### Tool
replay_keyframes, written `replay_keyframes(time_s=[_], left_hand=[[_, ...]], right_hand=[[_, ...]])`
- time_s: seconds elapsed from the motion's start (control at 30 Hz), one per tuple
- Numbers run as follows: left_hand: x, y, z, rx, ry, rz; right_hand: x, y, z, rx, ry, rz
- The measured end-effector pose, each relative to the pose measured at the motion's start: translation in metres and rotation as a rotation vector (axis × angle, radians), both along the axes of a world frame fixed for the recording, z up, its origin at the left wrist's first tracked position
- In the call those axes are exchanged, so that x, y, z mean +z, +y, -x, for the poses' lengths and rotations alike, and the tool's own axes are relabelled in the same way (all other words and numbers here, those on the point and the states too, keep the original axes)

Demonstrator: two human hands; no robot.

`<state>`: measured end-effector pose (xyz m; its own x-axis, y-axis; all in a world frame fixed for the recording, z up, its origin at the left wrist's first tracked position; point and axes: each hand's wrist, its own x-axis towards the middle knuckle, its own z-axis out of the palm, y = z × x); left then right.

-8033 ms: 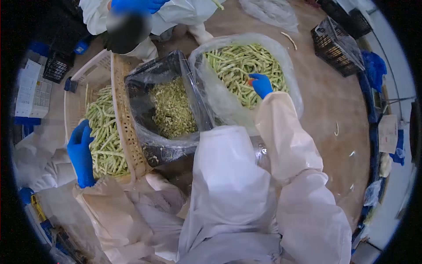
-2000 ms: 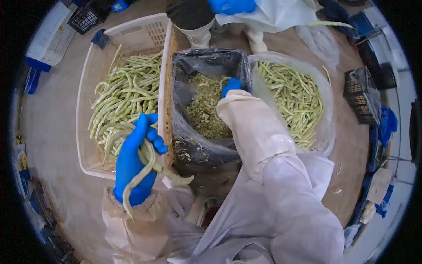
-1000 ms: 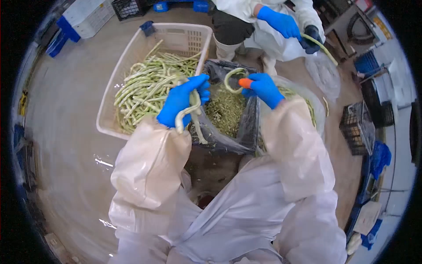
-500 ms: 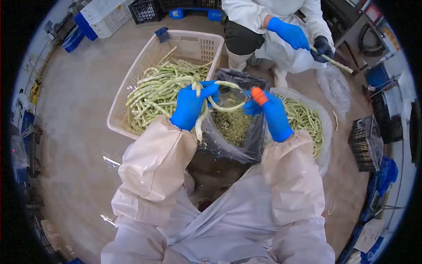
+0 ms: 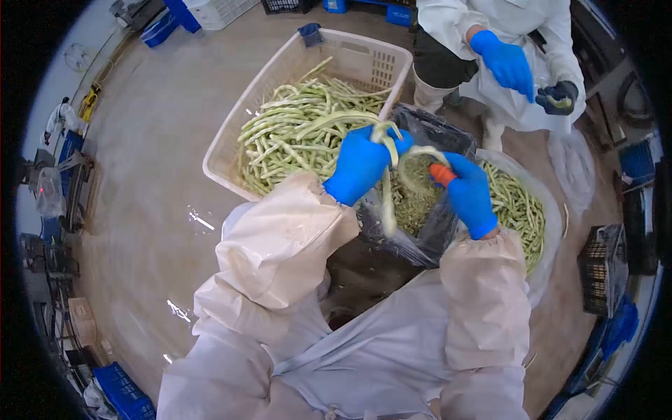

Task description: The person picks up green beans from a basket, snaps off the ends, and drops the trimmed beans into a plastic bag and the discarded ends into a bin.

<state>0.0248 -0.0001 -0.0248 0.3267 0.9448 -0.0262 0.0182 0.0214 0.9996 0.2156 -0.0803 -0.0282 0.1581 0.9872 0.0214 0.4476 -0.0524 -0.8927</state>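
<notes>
- The left hand (image 5: 360, 164), in a blue glove, was clamped round a bunch (image 5: 386, 203) of long pale beans. Some hung down below the fist and others stuck out past the fingers.
- The right hand (image 5: 467, 196), also gloved in blue, was closed on an orange tool (image 5: 441, 173), just right of the left hand.
- One bean (image 5: 420, 150) arched from the left fingers across to the tool.
- Both hands were over a black bag (image 5: 437, 129) of green trimmings in the middle of the scene, near the person's white apron.
- Just left of the black bag stood a pale basket (image 5: 245, 115) heaped with beans.
- Just right of it, a clear bag (image 5: 554, 245) held more beans.
- At the far right a co-worker in white had one blue-gloved hand (image 5: 504, 63) raised. Their dark-gloved hand (image 5: 560, 98) was closed on a green piece.
- A black crate (image 5: 602, 280) sat on the wet floor at the right, apart from the bags.
</notes>
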Motion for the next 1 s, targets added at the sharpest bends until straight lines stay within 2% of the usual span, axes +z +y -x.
replay_keyframes(time_s=[0.03,0.07,0.1,0.13,0.2,0.23,0.33,0.4,0.43,0.47,0.5,0.57,0.7,0.83,0.93,1.0], left_hand=[[0.000,0.005,0.004,0.070,0.056,-0.021],[0.001,0.010,0.009,0.135,0.112,-0.040],[0.005,0.014,0.016,0.097,0.317,-0.083],[0.008,0.012,0.018,0.111,0.361,-0.121],[0.015,0.008,0.017,0.129,0.445,-0.199],[0.009,0.008,0.014,0.086,0.203,-0.151],[0.020,-0.004,0.007,-0.079,0.005,-0.030],[0.019,-0.005,0.007,-0.165,0.064,-0.058],[0.016,-0.006,0.007,-0.208,0.125,-0.085],[0.012,-0.008,0.006,-0.251,0.185,-0.112],[0.004,-0.009,0.005,-0.273,0.113,-0.119],[-0.016,-0.004,0.003,-0.213,0.223,-0.157],[0.010,-0.007,0.002,-0.211,0.253,-0.086],[0.016,-0.005,0.002,-0.228,0.148,0.094],[0.026,-0.015,-0.005,-0.137,-0.063,0.304],[0.021,-0.016,-0.007,-0.062,-0.094,0.314]], right_hand=[[0.005,0.000,-0.004,-0.050,0.033,0.042],[0.005,-0.001,-0.009,-0.053,-0.075,-0.038],[0.005,-0.003,-0.015,-0.061,-0.184,-0.115],[0.006,-0.003,-0.020,-0.069,-0.297,-0.194],[0.003,-0.003,-0.022,-0.048,-0.237,-0.162],[0.006,-0.004,-0.016,-0.038,-0.250,-0.146],[0.006,-0.005,-0.002,0.018,-0.159,-0.129],[0.006,-0.004,0.004,0.064,-0.149,-0.126],[0.009,-0.004,0.006,0.086,-0.249,-0.142],[0.012,-0.004,0.010,0.098,-0.244,-0.134],[0.016,-0.005,0.013,0.110,-0.239,-0.124],[0.020,-0.007,0.017,0.110,-0.212,-0.098],[0.022,-0.005,0.012,0.106,-0.112,-0.104],[0.028,-0.003,-0.002,0.149,0.100,-0.058],[0.037,-0.006,-0.005,0.180,0.141,-0.006],[0.039,-0.008,-0.007,0.170,0.207,0.002]])
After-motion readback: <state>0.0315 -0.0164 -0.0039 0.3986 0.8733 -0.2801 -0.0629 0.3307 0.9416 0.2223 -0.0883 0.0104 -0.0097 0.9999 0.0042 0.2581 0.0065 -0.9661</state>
